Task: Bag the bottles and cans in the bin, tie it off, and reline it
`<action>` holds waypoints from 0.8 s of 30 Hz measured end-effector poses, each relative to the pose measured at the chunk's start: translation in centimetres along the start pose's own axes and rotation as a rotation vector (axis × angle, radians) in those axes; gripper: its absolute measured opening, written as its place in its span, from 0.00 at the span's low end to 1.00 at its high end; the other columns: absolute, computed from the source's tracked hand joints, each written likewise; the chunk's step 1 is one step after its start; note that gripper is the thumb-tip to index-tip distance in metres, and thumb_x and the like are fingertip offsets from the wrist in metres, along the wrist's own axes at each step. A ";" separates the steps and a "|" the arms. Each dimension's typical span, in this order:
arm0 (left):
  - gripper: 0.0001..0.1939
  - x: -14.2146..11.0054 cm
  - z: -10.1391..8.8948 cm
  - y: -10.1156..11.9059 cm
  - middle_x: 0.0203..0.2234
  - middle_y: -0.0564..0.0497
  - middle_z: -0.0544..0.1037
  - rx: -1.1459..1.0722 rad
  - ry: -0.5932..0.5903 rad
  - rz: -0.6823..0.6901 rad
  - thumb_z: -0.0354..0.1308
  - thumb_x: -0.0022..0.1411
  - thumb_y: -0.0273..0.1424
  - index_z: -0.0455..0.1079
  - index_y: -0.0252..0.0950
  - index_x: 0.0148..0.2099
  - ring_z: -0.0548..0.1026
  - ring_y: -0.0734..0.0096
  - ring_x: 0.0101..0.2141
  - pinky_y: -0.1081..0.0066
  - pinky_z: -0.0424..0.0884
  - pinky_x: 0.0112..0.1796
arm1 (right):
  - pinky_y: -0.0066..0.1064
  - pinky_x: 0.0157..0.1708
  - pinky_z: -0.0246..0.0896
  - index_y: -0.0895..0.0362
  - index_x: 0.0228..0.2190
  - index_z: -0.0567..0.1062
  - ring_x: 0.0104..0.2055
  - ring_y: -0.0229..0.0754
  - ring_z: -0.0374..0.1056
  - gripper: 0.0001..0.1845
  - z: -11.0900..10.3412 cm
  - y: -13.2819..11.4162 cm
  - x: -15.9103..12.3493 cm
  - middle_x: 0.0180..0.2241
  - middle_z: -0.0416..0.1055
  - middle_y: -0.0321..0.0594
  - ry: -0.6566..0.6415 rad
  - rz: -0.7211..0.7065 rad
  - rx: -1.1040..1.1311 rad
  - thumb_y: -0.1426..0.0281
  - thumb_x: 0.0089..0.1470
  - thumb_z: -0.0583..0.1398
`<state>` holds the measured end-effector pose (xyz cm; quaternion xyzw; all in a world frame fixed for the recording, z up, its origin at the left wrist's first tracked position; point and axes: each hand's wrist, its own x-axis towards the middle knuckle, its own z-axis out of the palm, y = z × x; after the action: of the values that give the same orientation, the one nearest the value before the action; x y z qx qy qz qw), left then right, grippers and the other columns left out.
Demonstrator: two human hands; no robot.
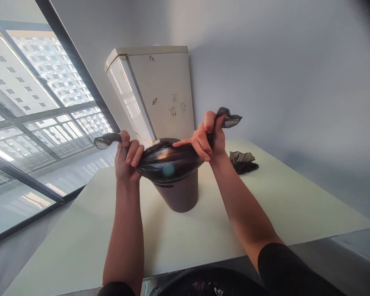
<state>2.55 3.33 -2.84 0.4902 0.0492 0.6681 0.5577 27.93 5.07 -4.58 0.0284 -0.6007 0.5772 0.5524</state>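
A black plastic garbage bag (169,164) is stretched over the mouth of a grey-brown trash can (181,193), which stands upright on the table. My left hand (128,154) is closed around one gathered end of the bag, and a twist of plastic sticks out to the left past the fingers. On the other side my right hand (208,139) grips the opposite end, its index finger stretched along the bag toward the middle. A loose tail of plastic shows above that hand. The bag hides the can's rim and inside.
A crumpled black plastic bag (243,162) lies on the pale table (265,205), right of the can. Behind the table stands a worn white refrigerator (163,94) against the wall. Tall windows with dark frames (77,57) are on the left.
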 end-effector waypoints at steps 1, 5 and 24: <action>0.19 0.0 0.1 0.1 0.15 0.65 0.43 -0.008 0.023 0.024 0.61 0.74 0.31 0.58 0.39 0.32 0.46 0.82 0.13 0.81 0.70 0.25 | 0.33 0.24 0.66 0.49 0.29 0.57 0.14 0.32 0.43 0.39 -0.1 0.0 0.1 0.13 0.45 0.19 -0.032 0.033 0.023 0.27 0.52 0.57; 0.21 -0.1 0.2 0.6 0.14 0.64 0.40 -0.014 0.028 0.037 0.59 0.76 0.34 0.55 0.38 0.31 0.40 0.82 0.12 0.82 0.58 0.17 | 0.23 0.14 0.42 0.49 0.30 0.55 0.14 0.30 0.33 0.37 0.4 -0.2 0.4 0.15 0.40 0.20 0.045 0.089 -0.014 0.29 0.56 0.57; 0.11 -1.9 4.3 -0.6 0.27 0.51 0.76 0.763 -0.117 0.057 0.68 0.68 0.42 0.82 0.40 0.44 0.70 0.75 0.25 0.72 0.70 0.29 | 0.27 0.21 0.42 0.54 0.33 0.68 0.22 0.32 0.46 0.15 4.8 -1.2 1.3 0.23 0.55 0.29 0.203 0.300 -0.492 0.58 0.63 0.64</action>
<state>5.81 0.00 -2.16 0.7007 0.2486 0.5881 0.3184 25.20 1.97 -1.58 -0.2531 -0.6618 0.4894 0.5084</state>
